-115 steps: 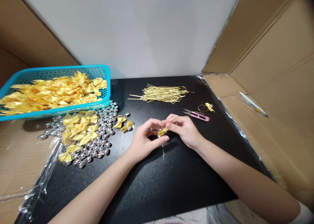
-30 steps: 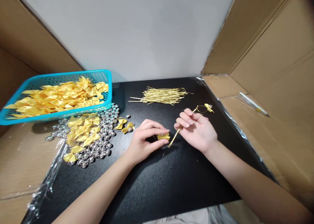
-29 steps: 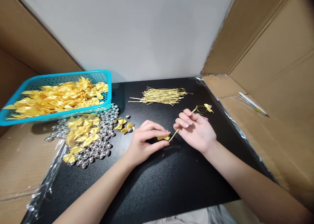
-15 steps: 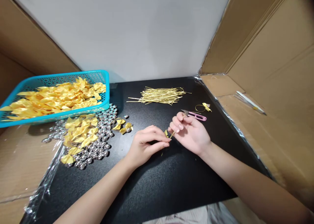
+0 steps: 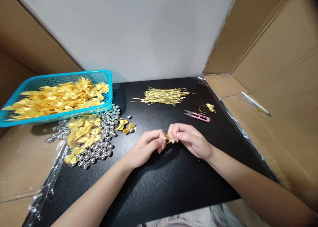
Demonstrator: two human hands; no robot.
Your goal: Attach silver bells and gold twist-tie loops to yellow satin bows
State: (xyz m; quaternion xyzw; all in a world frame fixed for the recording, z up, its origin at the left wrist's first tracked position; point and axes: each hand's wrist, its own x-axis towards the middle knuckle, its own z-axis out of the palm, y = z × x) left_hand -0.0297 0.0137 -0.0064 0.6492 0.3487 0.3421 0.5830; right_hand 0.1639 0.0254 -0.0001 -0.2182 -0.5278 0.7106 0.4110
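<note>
A short gold cord [image 5: 171, 140] runs between my two hands above the black table. My left hand [image 5: 147, 145] pinches its left part, where a bit of yellow shows, mostly hidden by the fingers. My right hand [image 5: 191, 140] is closed on the cord's other part between thumb and fingers. Just beyond the right hand lies a pair of pink-handled thread snips [image 5: 198, 115], blades pointing left. Left of my hands rest two yellow bows [image 5: 122, 124] with gold cord and a silver bell [image 5: 131, 130].
A turquoise basket [image 5: 110, 97] of yellow bows stands at the left. Before it, more yellow bows [image 5: 85, 131] lie among silver bells [image 5: 99, 151]. A gold cord bundle [image 5: 164, 96] lies at the back. Farther right are a looped bow [image 5: 210, 107] and a white pen-like tool [image 5: 255, 103].
My right hand has come down and left, turning from palm-up to knuckles-up, and its thumb now presses on the cord. The snips are fully uncovered. The hands are closer together.
</note>
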